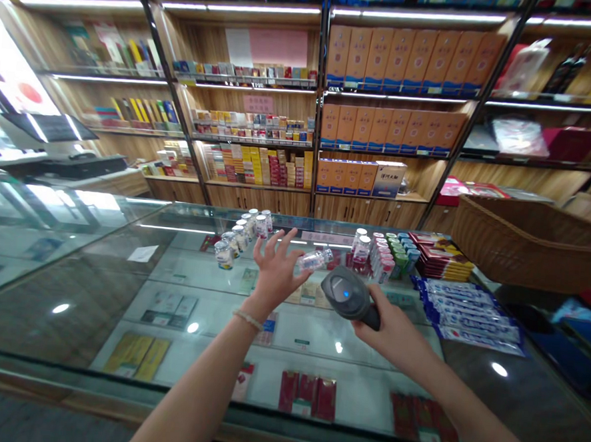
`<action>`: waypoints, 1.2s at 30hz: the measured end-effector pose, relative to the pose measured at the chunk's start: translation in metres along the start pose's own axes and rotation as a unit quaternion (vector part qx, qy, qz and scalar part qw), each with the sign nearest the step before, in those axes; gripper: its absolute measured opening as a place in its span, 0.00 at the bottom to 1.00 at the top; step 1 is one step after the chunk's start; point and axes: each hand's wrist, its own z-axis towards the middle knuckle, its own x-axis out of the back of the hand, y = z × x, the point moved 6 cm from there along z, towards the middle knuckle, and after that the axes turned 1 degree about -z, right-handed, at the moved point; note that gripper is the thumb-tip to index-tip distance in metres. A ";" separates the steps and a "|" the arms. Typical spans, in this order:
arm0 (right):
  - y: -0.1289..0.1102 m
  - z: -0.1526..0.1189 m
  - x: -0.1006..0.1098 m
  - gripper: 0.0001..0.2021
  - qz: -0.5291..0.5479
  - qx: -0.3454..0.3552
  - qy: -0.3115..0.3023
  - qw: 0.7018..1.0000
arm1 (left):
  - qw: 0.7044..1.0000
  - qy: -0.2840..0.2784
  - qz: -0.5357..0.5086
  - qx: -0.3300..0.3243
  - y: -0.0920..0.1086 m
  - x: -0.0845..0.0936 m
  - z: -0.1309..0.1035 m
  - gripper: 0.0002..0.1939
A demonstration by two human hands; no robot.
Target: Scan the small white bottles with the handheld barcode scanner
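My left hand (276, 273), with a beaded bracelet at the wrist, pinches a small clear bottle (315, 259) between thumb and forefinger, its other fingers spread. The bottle is tilted, its cap end to the right, above the glass counter (299, 328). My right hand (389, 320) is wrapped round the handle of a dark grey barcode scanner (347, 294). A blue light shows on the scanner, which is close to the bottle. Left of my left hand stand rows of small bottles (237, 237) with white caps. Two more bottles (362, 246) stand beyond the scanner.
Small pink, green and blue packs (396, 254) stand at the right, beside stacked red-and-yellow packets (441, 256). Blue-and-white sticks (470, 312) lie in front. A wicker basket (534, 245) occupies the far right. Behind the counter are shelves with orange boxes (394, 130).
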 end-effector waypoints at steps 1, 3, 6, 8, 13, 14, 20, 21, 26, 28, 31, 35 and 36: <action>0.000 -0.001 -0.002 0.17 -0.009 -0.008 -0.007 1.000 | 1.000 0.001 0.002 -0.001 0.000 0.000 0.000 0.16; -0.003 -0.003 -0.003 0.18 -0.016 -0.009 -0.017 1.000 | 1.000 0.003 0.008 -0.001 0.000 0.000 0.000 0.16; -0.007 -0.004 -0.004 0.22 -0.009 0.010 -0.030 0.999 | 1.000 0.007 0.014 -0.002 0.001 0.002 0.001 0.16; -0.008 -0.005 -0.005 0.22 -0.013 0.017 -0.036 0.999 | 1.000 0.007 0.013 -0.003 0.002 0.002 0.002 0.16; -0.007 -0.007 -0.007 0.15 -0.084 0.010 -0.025 0.996 | 1.000 -0.001 0.001 0.015 0.002 0.000 0.002 0.15; -0.008 -0.007 -0.007 0.15 -0.089 0.009 -0.021 0.996 | 1.000 -0.002 -0.002 0.020 0.001 0.000 0.001 0.15; -0.012 -0.007 -0.006 0.23 -0.090 0.013 -0.012 0.996 | 1.000 -0.009 -0.014 0.014 0.000 0.000 0.001 0.15; -0.011 -0.006 -0.006 0.24 -0.105 0.015 -0.009 0.994 | 1.000 -0.009 -0.014 0.014 0.000 0.000 0.001 0.15; 0.002 0.002 -0.006 0.15 -0.226 0.032 0.002 0.974 | 1.000 -0.005 -0.008 0.019 0.000 0.001 0.002 0.16; 0.007 0.005 -0.009 0.15 -0.249 0.061 0.009 0.967 | 1.000 -0.005 -0.012 0.023 0.000 0.001 0.002 0.15; 0.010 0.006 -0.018 0.15 -0.265 0.131 0.034 0.955 | 1.000 -0.004 -0.014 0.024 0.000 0.001 0.002 0.15; 0.015 0.002 -0.035 0.14 -0.288 0.164 0.027 0.943 | 1.000 -0.003 -0.011 0.023 0.001 0.001 0.002 0.15; 0.016 0.001 -0.039 0.15 -0.290 0.163 0.009 0.943 | 1.000 -0.005 -0.013 0.025 0.001 0.002 0.002 0.15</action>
